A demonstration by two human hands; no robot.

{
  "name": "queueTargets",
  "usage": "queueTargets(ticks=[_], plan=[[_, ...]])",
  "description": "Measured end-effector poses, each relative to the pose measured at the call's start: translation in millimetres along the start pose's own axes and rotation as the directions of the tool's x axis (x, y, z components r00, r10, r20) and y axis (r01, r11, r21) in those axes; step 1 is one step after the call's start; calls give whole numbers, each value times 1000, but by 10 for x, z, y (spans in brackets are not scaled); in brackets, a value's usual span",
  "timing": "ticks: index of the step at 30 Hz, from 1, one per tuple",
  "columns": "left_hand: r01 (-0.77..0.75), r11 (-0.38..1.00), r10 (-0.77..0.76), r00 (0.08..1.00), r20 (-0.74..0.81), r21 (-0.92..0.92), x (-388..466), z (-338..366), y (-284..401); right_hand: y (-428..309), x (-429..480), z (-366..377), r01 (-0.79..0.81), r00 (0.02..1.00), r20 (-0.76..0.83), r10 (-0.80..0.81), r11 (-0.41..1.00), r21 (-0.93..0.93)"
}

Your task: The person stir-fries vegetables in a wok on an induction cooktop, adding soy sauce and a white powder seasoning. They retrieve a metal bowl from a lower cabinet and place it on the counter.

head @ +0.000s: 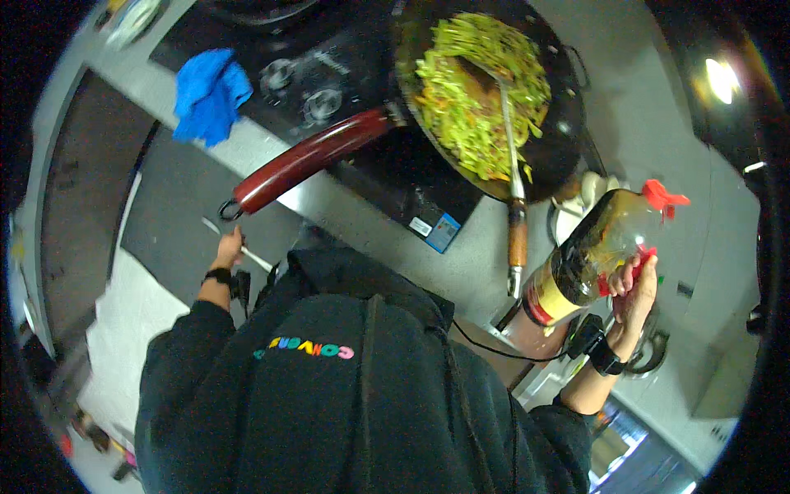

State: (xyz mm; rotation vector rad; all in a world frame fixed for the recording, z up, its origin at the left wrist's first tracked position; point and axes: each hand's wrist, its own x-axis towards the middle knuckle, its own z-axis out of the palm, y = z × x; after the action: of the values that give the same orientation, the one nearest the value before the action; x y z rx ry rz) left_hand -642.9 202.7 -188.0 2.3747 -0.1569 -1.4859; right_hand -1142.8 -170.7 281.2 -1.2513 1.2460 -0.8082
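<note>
My right hand [632,285] grips the red handle of a large clear plastic bottle [574,256] of dark liquid, probably soy sauce. The bottle is tilted, its red cap toward the upper right, beside the wok. Low on the left, my left hand [230,248] is closed around a slim white bar [256,258] that shows on both sides of it. Above that hand ends the dark red handle [311,157] of the wok [565,148]. Shredded green cabbage with bits of carrot [484,92] lies in the wok, with a metal spatula [512,142] resting in it.
A black cooktop [364,68] bears the wok, its control knobs [323,104] near the front. A blue cloth [212,96] hangs over the counter edge. Behind the bottle are white dishes [571,219]. The spatula's wooden grip [517,234] sticks out over the counter [457,290].
</note>
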Motion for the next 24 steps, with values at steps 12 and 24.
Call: queueTargets(ticks=[12, 24], plan=[[77, 993, -77, 997, -1, 95, -467, 68, 60, 154, -1998, -1913, 440, 755, -613, -232, 873, 211], [148, 985, -148, 989, 1, 91, -1296, 1324, -99, 962, -1281, -4454, 46, 689, -706, 164, 962, 268]])
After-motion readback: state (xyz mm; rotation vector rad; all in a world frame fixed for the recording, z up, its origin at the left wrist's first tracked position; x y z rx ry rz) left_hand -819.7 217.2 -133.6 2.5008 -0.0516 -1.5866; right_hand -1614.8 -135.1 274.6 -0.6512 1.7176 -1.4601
